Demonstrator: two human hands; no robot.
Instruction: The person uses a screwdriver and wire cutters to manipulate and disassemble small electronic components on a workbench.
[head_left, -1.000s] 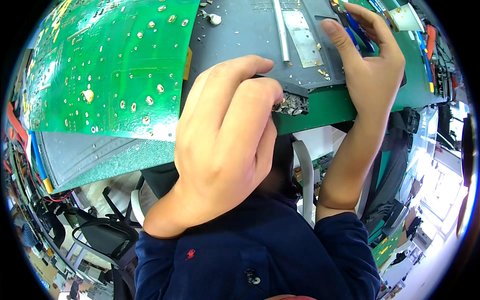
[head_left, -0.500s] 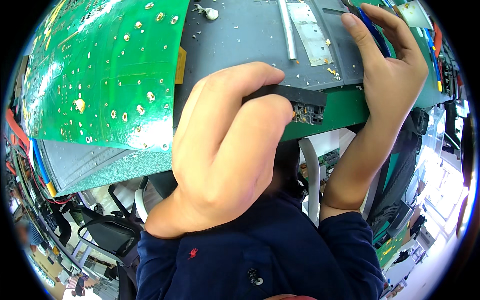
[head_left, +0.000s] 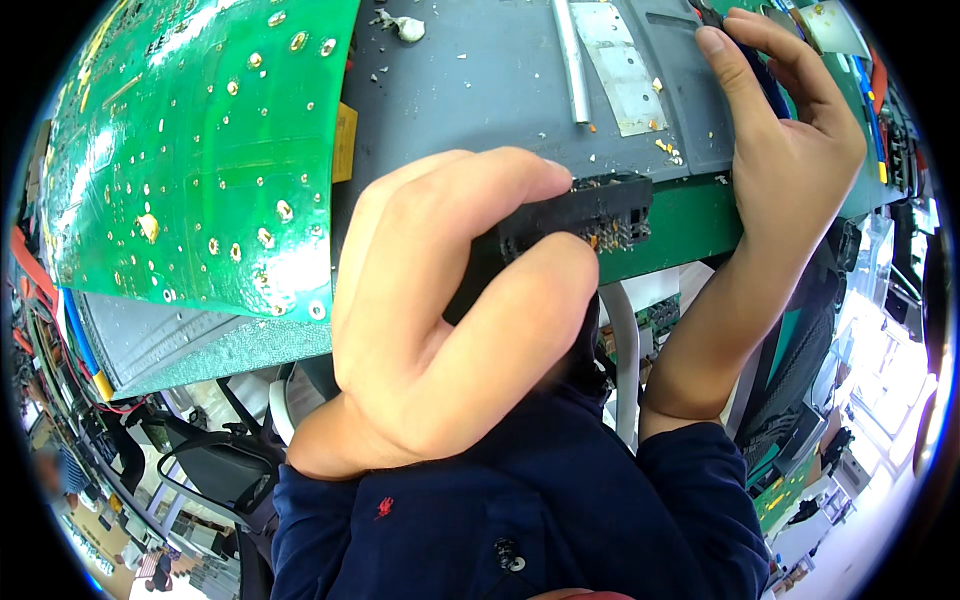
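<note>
Left hand [head_left: 440,320] pinches black connector block [head_left: 570,225] at the grey mat [head_left: 470,90] edge, right hand [head_left: 790,130] fingers curled around a blue-handled tool [head_left: 752,70], probably pliers; work looks unfinished.

Big green circuit board [head_left: 190,150] lies at left, solder side up, overlapping grey mat [head_left: 470,90]. Metal strip [head_left: 572,60] and silvery plate [head_left: 620,65] rest on mat, crumbs scattered nearby. Black chair [head_left: 215,470] below bench edge.
</note>
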